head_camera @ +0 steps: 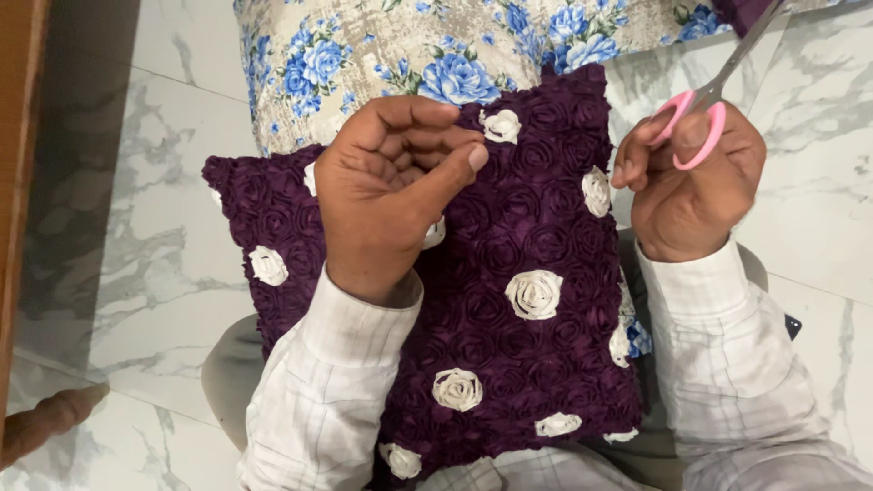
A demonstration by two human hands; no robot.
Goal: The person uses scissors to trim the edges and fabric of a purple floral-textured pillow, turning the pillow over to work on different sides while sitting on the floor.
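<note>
A: Status on the left hand point(386, 186)?

B: Curled, fingertips pinched together on top of the purple cushion point(509, 273). It looks to be pinching something thin at the cover, maybe a thread; too small to tell. Palm rests on the rosette fabric.

A: Right hand point(691, 186)?

B: Closed around pink-handled scissors point(705, 109), thumb and a finger through the loops. The blades point up and away and run out of view at the top. They are off the cushion, just beside its right edge, not cutting anything.

A: Where's the cushion?

B: On the person's lap, between both sleeves. A floral cushion point(436, 45) lies beyond it, touching its top edge. Marble floor point(136, 227) all around.

A: Progress?

B: Hard to call. The cover looks whole: purple rosettes, white ones scattered, no open seam or cut showing. My read is the trim is being set up, not done. The pinch is in place, the scissors are not yet at the spot. Anything already snipped isn't visible.
</note>
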